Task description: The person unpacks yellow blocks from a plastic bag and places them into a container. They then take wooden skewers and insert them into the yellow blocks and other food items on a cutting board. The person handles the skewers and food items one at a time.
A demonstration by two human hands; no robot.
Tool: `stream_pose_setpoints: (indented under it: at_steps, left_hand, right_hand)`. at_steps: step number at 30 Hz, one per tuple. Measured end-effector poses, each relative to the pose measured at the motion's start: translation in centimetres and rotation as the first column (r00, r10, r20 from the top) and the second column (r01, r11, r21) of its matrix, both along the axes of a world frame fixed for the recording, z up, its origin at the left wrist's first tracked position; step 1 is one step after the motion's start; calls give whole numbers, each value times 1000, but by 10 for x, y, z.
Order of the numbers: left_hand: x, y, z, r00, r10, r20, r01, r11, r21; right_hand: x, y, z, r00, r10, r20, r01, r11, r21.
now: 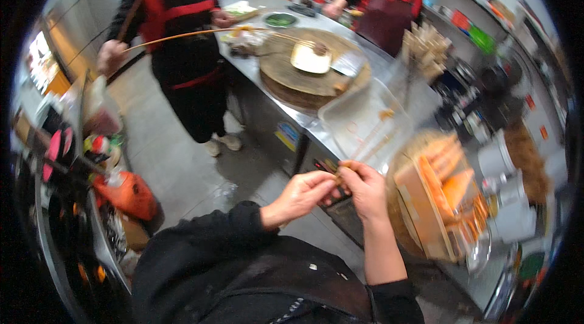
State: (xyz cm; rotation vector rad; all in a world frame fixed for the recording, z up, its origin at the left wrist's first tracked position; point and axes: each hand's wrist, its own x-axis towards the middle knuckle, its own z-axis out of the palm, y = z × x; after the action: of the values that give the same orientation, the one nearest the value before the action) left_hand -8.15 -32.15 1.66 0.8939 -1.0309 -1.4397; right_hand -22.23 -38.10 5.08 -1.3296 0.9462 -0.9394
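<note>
Both of my hands meet over the edge of the steel counter point(315, 125), in front of my black apron. My left hand point(301, 196) and my right hand point(367, 189) pinch a small brownish piece point(338, 178) between thumbs and fingers. The fingers cover most of it, and blur hides what it is. Just beyond my hands sits a whitish plastic tray point(344, 125) with a few thin strips and a small brown piece in it. To the right of my right hand stands an opened cardboard box point(422, 214) holding orange packets point(456, 187).
A round wooden chopping block point(283, 66) carries a pale dish point(310, 60) and a cleaver point(349, 64). At left, a co-worker point(182, 18) holds long thin sticks point(182, 36) reaching over the block. Another co-worker point(383, 9) stands behind the counter. An orange bag point(130, 196) lies low at left.
</note>
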Motion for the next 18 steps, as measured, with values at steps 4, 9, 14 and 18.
stream_pose_setpoints:
  at_steps: [4, 9, 14, 18]
  left_hand:
    - [-8, 3, -3, 999, -35, -7, 35, 999, 24]
    - [-12, 5, -7, 997, -46, -55, 47, 999, 15]
    - [-14, 8, -14, 995, -38, -88, 41, 999, 25]
    - [-11, 8, -20, 997, -39, -74, 39, 999, 0]
  right_hand:
    - [-7, 9, -7, 994, 28, 108, -34, 998, 57]
    - [-8, 15, -8, 987, 13, 161, -13, 1000, 0]
    - [-3, 17, -12, 981, -5, 195, -13, 996, 91]
    - [1, 18, -17, 974, -23, 226, -5, 992, 123]
